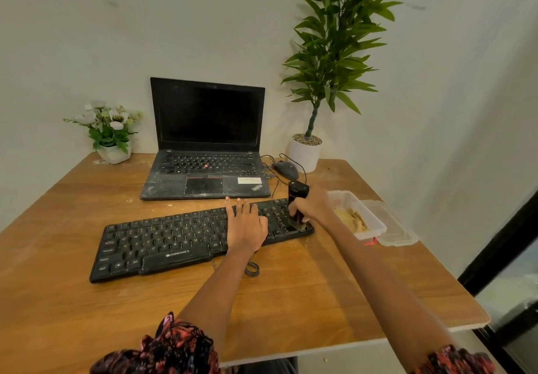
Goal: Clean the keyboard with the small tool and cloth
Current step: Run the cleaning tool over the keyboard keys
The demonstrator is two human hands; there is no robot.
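A black Zebronics keyboard [163, 242] lies at a slant on the wooden table [291, 301]. My left hand [246, 226] rests flat on its right-middle keys, fingers spread and holding nothing. My right hand [313, 206] grips a small black upright tool [297, 196], whose lower end presses on the keys at the keyboard's right end. A clear plastic container [375, 222] just right of the keyboard holds a crumpled tan cloth [350, 218].
A dusty open laptop [206, 175] sits behind the keyboard. A wired mouse [286, 169] and a white-potted tall plant [305, 152] stand at the back right, a small flower pot [113, 152] at the back left. The container lid [398, 234] lies near the table's right edge.
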